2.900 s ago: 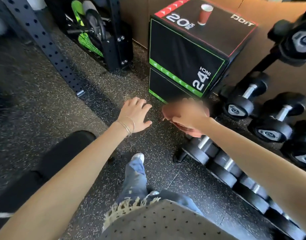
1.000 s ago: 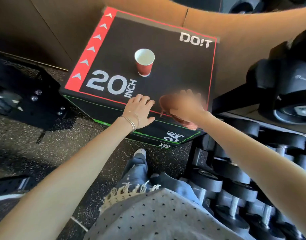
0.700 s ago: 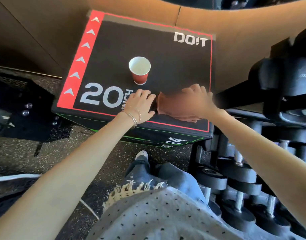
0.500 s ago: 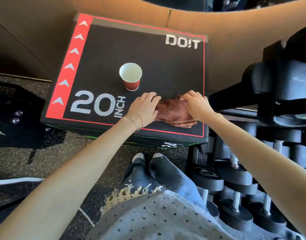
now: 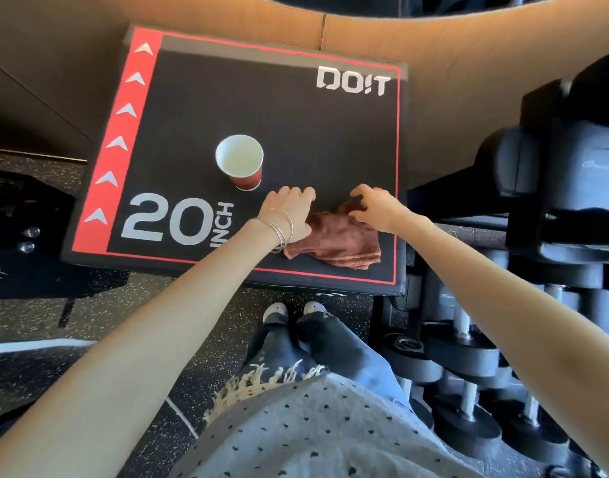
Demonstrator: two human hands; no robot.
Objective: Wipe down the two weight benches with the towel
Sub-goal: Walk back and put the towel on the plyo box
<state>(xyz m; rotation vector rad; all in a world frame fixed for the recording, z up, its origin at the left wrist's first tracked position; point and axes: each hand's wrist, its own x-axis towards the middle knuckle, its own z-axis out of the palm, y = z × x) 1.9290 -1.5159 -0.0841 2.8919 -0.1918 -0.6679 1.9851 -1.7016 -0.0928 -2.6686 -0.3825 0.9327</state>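
A rust-brown towel [image 5: 334, 240] lies crumpled on the near right corner of a black plyo box [image 5: 296, 125] marked "20 INCH". My left hand [image 5: 289, 215] lies palm down over the towel's left edge, with its fingers curled onto the box top. My right hand [image 5: 375, 208] pinches the towel's far right corner, which is raised a little off the box. No weight bench is in view.
A red paper cup [image 5: 242, 162] stands upright on the box, just beyond my left hand. A dumbbell rack [image 5: 468, 367] with several black dumbbells fills the right side. My feet [image 5: 292, 313] stand on speckled rubber floor [image 5: 89, 305] at the box's front edge.
I walked up to the box with the towel in my right hand and set it down on the near right corner. Both hands now sit at the towel's edges, further apart.
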